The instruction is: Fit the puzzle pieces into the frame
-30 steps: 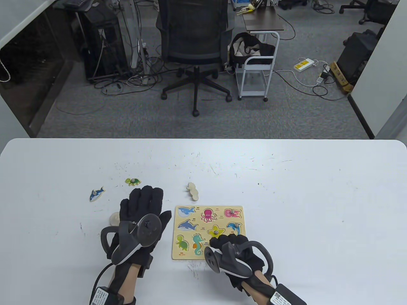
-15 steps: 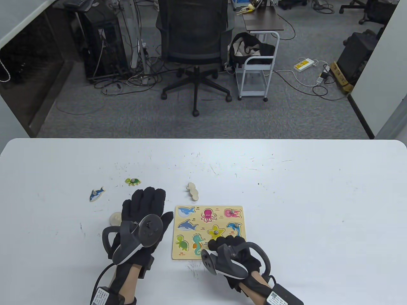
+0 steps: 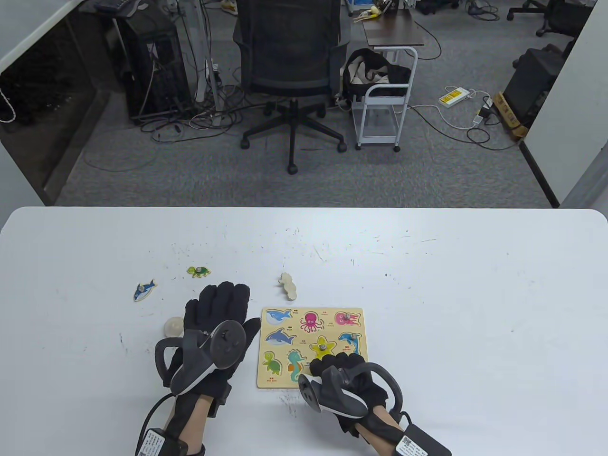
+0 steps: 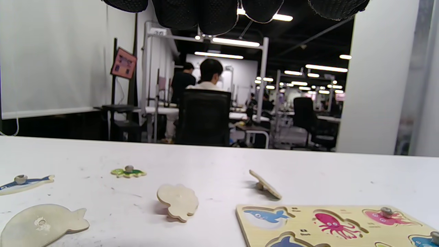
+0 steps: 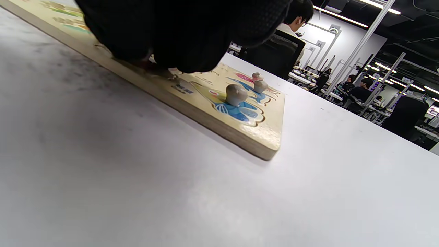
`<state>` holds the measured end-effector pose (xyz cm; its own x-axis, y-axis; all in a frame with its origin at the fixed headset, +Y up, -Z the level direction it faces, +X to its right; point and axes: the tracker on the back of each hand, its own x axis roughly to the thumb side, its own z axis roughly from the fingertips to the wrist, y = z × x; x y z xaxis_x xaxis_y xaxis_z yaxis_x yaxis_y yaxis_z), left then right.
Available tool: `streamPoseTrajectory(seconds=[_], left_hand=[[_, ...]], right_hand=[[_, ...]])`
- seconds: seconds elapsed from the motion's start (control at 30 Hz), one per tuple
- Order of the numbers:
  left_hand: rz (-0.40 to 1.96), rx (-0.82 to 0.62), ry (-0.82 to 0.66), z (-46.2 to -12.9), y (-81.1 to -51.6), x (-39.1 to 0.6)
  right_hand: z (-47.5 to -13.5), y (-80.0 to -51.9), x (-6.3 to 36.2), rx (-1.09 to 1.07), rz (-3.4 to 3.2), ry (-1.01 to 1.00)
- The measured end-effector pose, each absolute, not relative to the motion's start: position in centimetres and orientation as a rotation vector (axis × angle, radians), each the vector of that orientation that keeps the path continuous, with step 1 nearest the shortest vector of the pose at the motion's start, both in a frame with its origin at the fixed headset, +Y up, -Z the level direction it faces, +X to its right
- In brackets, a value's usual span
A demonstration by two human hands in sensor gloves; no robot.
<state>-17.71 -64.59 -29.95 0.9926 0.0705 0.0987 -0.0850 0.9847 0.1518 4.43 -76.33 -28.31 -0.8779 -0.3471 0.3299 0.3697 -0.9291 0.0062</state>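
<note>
The wooden puzzle frame (image 3: 285,380) lies flat near the table's front. Its pink jellyfish (image 3: 346,318), yellow starfish (image 3: 323,346) and blue dolphin (image 3: 350,339) pieces are seated, each with a peg. My right hand (image 3: 339,365) covers the frame's near-right corner. In the right wrist view its bunched fingers (image 5: 178,37) press down on the frame (image 5: 247,137); what lies under them is hidden. My left hand (image 3: 221,299) is flat and empty, left of the frame. Loose pieces: a blue fish (image 3: 144,289), a green turtle (image 3: 198,271), a face-down seahorse shape (image 3: 288,286).
A face-down pale piece (image 3: 172,326) lies by my left hand. The left wrist view shows it as a whale shape (image 4: 41,224), plus another face-down piece (image 4: 178,201) that the hand hides in the table view. The table's front edge is close behind both wrists.
My left hand has drifted slightly right and forward. My right hand has shifted a little left and back toward the table's front edge, still over the frame's corner.
</note>
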Motion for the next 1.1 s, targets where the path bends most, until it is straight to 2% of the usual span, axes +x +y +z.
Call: streamPoseTrajectory(seconds=[0.23, 0.53, 0.73, 0.9, 1.1], left_hand=[[0.079, 0.150, -0.094, -30.0, -64.6, -17.7], [0.071, 0.136, -0.097, -30.0, -64.7, -17.4], [0.066, 0.124, -0.099, -30.0, -64.8, -17.2], [0.079, 0.112, -0.101, -30.0, -64.9, -17.2], [0.081, 0.115, -0.098, -30.1, -65.0, -17.1]], right_hand=[[-28.4, -75.8, 4.6, -0.460, -2.741, -0.153], [-30.0, -69.4, 8.3, -0.334, -3.137, -0.083], [-30.6, -66.7, 11.5, -0.283, -3.354, 0.002], [-30.5, -65.9, 13.7, -0.198, -3.360, 0.106], [-30.7, -66.1, 15.4, -0.138, -3.342, 0.048]])
